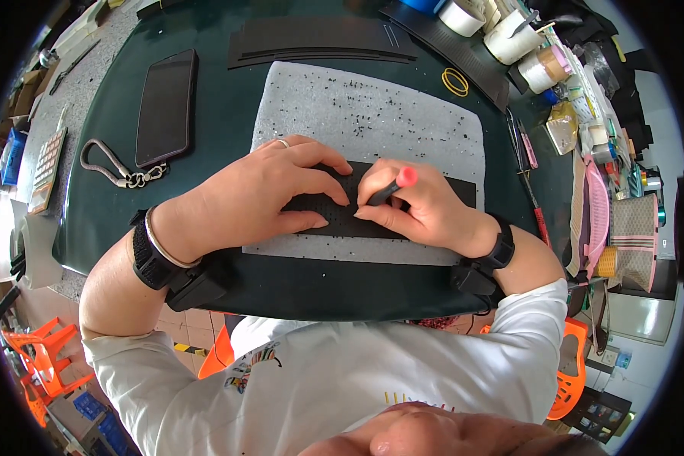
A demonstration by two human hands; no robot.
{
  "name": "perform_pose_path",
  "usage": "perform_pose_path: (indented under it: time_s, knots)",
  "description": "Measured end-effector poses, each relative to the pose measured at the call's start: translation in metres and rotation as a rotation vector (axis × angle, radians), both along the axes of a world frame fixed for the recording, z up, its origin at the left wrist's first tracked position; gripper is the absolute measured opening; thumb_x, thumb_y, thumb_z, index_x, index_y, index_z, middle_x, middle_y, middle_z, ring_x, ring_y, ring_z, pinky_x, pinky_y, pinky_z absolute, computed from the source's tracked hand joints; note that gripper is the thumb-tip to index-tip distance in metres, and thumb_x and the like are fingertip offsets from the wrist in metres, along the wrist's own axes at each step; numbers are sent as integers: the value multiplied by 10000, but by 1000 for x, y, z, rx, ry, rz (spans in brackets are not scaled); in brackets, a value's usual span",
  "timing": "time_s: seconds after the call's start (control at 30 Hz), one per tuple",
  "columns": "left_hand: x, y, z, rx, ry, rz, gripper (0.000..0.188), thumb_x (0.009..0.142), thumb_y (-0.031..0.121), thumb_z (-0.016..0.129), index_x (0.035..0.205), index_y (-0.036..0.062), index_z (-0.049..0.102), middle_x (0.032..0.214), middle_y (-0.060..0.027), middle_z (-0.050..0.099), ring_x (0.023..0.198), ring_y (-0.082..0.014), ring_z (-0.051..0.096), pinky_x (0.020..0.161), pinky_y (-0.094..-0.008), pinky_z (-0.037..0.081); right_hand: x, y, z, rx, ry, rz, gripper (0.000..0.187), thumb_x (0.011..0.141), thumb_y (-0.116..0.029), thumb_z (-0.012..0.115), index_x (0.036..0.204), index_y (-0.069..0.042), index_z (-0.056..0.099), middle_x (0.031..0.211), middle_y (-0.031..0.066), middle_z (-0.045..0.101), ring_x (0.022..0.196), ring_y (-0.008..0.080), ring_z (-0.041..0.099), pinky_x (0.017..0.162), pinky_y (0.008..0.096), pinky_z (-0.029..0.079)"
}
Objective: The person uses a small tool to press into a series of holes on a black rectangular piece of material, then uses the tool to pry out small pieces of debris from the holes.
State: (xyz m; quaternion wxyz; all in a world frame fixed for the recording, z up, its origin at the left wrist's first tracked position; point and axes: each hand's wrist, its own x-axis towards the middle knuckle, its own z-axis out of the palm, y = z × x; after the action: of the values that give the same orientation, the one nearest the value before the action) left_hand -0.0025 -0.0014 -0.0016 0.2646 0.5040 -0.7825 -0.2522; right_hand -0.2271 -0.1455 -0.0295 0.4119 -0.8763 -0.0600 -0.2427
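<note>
Gripping a hand tool (pixel 388 194) with a black handle and red end in the right hand (pixel 418 201), with fingers and thumb clamped around it; tilting the red end up toward the far right; hiding the tip behind the fingers, so impossible to tell whether touching the work; spreading the left hand (pixel 277 186) over the left part of a black rectangular sheet (pixel 342 219), with thumb and fingers apart, resting on it just beside the right hand; lying flat under both hands, on a white foam mat (pixel 296 102) strewn with black specks; spread beneath the mat, a dark green tabletop (pixel 114 220); to the far left, a smartphone (pixel 166 110) with a grey wrist strap (pixel 102 156); beyond the mat, stacked black sheets (pixel 311 36); to the far right, yellow rubber bands (pixel 454 82) near a ribbed black strip (pixel 448 45); along the right, a red-handled tool (pixel 541 226); at the left edge, a calculator (pixel 48 171).
</note>
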Motion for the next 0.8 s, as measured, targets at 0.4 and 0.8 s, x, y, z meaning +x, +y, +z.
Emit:
perform_pose_path:
  time_s: [0.4,0.8]
  knots:
    - [0,-1,-1,-10,8,-2,292,828,94,809,1109,134,738,1350,-44,616,1278,-304,555,1102,-423,465,-14,-4,13,72,258,11,173,937,-37,751,1062,-68,635,969,40,681,780,189,631,596,305,500]
    - [0,0,0,-8,-1,-1,280,830,95,809,1098,131,738,1343,-46,617,1279,-302,556,1106,-424,461,-6,-1,11,-24,131,51,204,926,-36,761,1078,-84,634,962,28,683,742,219,635,594,300,503]
